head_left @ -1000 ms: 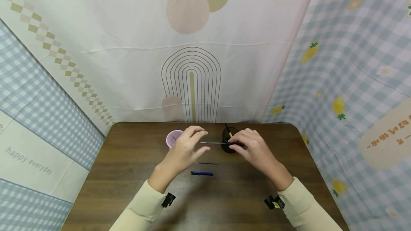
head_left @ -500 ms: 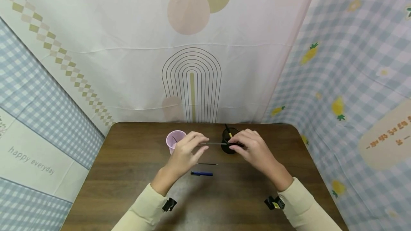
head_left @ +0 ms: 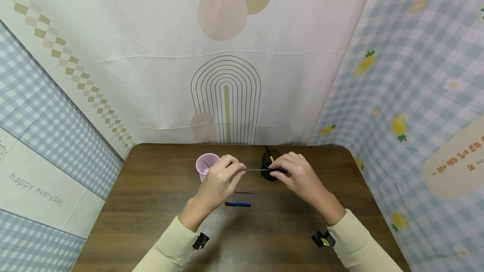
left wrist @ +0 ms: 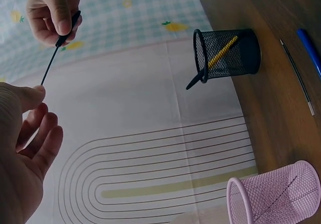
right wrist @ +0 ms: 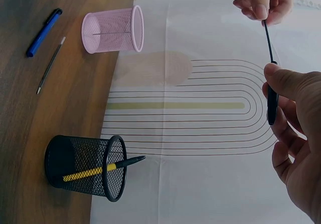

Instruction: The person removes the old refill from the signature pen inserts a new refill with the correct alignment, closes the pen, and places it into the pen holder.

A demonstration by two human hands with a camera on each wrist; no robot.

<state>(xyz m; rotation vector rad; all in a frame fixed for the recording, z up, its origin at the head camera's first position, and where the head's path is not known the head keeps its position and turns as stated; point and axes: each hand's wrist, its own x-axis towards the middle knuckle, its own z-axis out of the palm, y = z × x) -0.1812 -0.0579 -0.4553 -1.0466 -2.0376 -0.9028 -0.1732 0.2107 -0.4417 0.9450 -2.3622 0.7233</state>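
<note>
Above the table, my right hand (head_left: 298, 173) grips a short black pen barrel (right wrist: 272, 101). A thin dark pen refill (right wrist: 268, 40) sticks out of the barrel. My left hand (head_left: 221, 177) pinches the refill's far end between thumb and index finger; its other fingers are loosely bent in the left wrist view. How deep the refill sits in the barrel is hidden. On the table below lie a loose refill (left wrist: 297, 77) and, nearer me, a blue pen (head_left: 238, 204).
Behind my left hand stands a pink mesh cup (right wrist: 113, 30) with a thin dark stick inside. A black mesh cup (right wrist: 83, 161) holding a yellow-and-black pen (right wrist: 103, 170) stands behind my right hand. The brown table (head_left: 151, 205) meets a hanging cloth at its back edge.
My left hand has moved slightly right, and its parted thumb and fingers have come together on the refill's end. My right hand stays in place with the barrel.
</note>
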